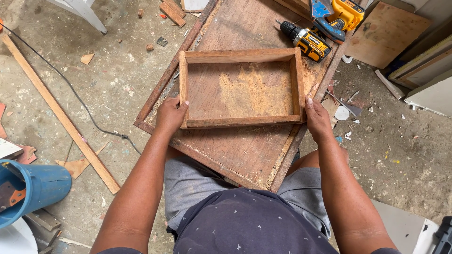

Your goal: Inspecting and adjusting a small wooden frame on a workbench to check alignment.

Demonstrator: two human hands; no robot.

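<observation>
The person is holding a shallow rectangular wooden frame point(241, 88) by its two near corners. The left hand point(170, 114) is gripping the frame's near-left corner, thumb lying over the top edge of the side rail and fingers wrapping down outside it. The right hand point(317, 116) is pressing against the frame's near-right corner, thumb tip touching the rail; whether its fingers are curling under the frame cannot be told. The frame is sitting flat on a worn brown board serving as a tabletop point(235, 150), tilted across the person's knees, and a patch of pale sawdust is showing inside the frame. Beyond the frame's far-right corner a yellow and black cordless drill point(306, 41) is lying on the tabletop. Well to the left of the frame, a long wooden strip point(59, 113) and a black cable point(70, 87) are lying on the dusty floor, and a blue bucket point(33, 188) is lying nearer the person.
</observation>
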